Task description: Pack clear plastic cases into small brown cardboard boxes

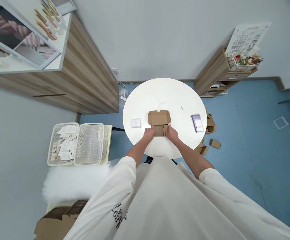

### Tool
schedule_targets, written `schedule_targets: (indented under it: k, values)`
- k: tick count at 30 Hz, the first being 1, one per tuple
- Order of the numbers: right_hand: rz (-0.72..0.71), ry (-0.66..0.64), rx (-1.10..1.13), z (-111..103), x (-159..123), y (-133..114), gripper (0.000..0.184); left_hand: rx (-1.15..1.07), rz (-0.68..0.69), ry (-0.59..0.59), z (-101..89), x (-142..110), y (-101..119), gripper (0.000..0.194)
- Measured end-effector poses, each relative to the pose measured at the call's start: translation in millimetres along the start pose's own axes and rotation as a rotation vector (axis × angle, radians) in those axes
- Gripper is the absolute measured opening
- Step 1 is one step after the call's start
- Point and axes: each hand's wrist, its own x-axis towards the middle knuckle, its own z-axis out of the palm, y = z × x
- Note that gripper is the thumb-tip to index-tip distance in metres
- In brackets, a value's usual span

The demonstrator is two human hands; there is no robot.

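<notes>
A brown cardboard box (159,118) lies on the round white table (160,91) in front of me, its lid flap folded back away from me. My left hand (149,132) is closed on the box's left side. At the opposite side, my right hand (172,133) grips the right wall, beside a folded side flap. The box's inside shows bare cardboard between my hands. Left of it on the table rests a small white rectangular item (136,122). A purple and white pack (197,123), blurred in the picture, lies to the right.
White baskets with paper packets (67,143) and clear plastic pieces (89,143) stand at the left, near white wrapping material (72,183). Cardboard boxes (215,144) lie on the floor right of the table. Wooden cabinets (92,73) stand along the wall.
</notes>
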Motion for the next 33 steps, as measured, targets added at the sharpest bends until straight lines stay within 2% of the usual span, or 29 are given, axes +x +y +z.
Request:
schedule_targets:
  k: [8,17,20,23,26,29,33]
  values:
    - [-0.057,-0.045,-0.169,1.6,9.9,-2.9,0.035,-0.018,0.002,0.013,3.1,0.8,-0.9,0.108]
    - [-0.047,-0.050,-0.216,1.4,8.5,-12.3,0.044,-0.028,-0.009,0.015,5.9,2.6,-1.0,0.109]
    - [-0.054,-0.068,-0.212,-1.4,3.8,-9.3,0.041,-0.017,-0.003,0.020,6.3,2.2,-1.3,0.109]
    - [-0.079,0.002,-0.238,-4.8,-4.4,-5.6,0.037,-0.015,0.006,0.023,5.7,1.2,-1.8,0.107]
    - [-0.175,0.058,-0.283,-8.1,-10.0,-4.8,0.049,-0.018,0.010,0.025,4.8,0.4,-2.2,0.105]
    - [-0.259,-0.006,-0.327,-9.8,-8.7,-6.8,0.073,-0.026,0.007,0.033,3.9,-0.4,-2.5,0.102]
    - [-0.247,-0.051,-0.376,-7.3,-1.5,-10.5,0.088,-0.057,0.014,0.036,2.8,-1.2,-2.7,0.101]
